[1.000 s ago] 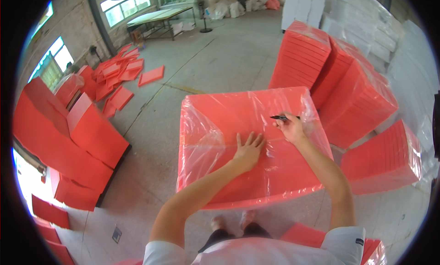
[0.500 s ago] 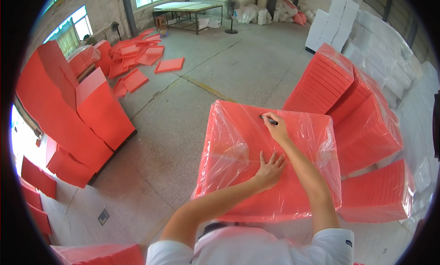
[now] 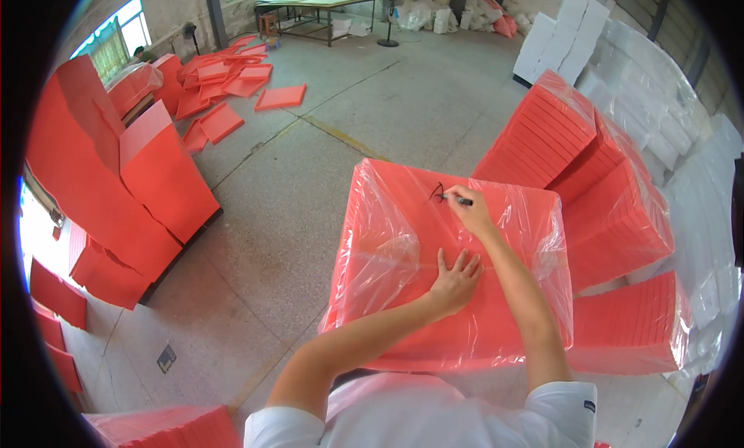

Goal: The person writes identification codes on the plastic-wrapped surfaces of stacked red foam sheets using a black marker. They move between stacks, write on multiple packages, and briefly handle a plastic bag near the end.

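Note:
A large red block wrapped in clear plastic film point(image 3: 387, 293) stands in front of me. My right hand point(image 3: 470, 208) grips a black marker pen point(image 3: 463, 201), its tip at the far part of the wrapped top. Dark handwritten strokes point(image 3: 437, 192) show on the film just left of the tip. Lower on the same surface, my left hand point(image 3: 456, 284) lies flat with its fingers spread, pressing on the film and holding nothing.
Stacks of red sheets point(image 3: 612, 208), partly film-wrapped, stand close on the right, with white wrapped stacks point(image 3: 562, 33) behind. Tall red stacks point(image 3: 167, 177) rise on the left. Red trays point(image 3: 225, 76) lie heaped on the floor beyond. A table point(image 3: 314, 6) and a standing fan point(image 3: 390, 14) are far back.
More dark strokes now show at the marker's tip. My right hand has shifted slightly across the film, while my left hand keeps its place. The whole view has moved a little.

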### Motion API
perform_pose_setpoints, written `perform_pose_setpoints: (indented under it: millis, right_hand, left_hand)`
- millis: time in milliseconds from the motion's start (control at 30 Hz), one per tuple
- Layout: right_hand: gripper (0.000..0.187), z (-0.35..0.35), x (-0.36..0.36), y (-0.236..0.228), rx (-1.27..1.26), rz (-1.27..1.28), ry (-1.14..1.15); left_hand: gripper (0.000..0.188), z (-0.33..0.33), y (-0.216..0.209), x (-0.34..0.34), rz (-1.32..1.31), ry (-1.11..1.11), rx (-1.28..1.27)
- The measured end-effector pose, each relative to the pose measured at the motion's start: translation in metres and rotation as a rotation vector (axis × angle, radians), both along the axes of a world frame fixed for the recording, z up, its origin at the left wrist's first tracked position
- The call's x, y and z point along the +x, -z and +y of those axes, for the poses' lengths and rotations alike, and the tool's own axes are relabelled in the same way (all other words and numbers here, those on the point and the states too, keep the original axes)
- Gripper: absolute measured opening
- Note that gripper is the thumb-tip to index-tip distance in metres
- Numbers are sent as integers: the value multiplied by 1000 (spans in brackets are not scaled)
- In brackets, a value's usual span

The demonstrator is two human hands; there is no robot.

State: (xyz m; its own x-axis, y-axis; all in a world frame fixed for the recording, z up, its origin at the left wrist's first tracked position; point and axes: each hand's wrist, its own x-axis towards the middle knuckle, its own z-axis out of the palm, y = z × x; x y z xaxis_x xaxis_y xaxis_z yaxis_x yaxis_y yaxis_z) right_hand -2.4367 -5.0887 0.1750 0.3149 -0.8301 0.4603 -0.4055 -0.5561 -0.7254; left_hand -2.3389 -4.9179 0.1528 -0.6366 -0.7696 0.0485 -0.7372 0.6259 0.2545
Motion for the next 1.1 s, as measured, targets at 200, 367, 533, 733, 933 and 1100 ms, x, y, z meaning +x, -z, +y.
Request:
perform_pose_setpoints:
  millis: [200, 367, 533, 733, 933, 1100]
  right_hand:
    - [12, -4, -13, 4, -16, 24, 143]
    - [13, -13, -34, 5, 99, -63, 166]
    - [12, -14, -44, 4, 140, -56, 205]
    - [12, 17, -50, 0, 174, -185, 79]
    - [11, 27, -62, 8, 128, 12, 250]
    - [12, 41, -56, 1, 120, 103, 123]
  left_hand:
    - [70, 2, 1, 3, -21, -1, 6]
    - [71, -1, -1, 0, -25, 5, -16]
    - [71, 0, -10, -1, -64, 15, -18]
    - [69, 1, 1, 2, -51, -12, -62]
    - [69, 2, -6, -4, -94, -10, -49]
    - [71, 1, -11, 1, -129, -12, -16]
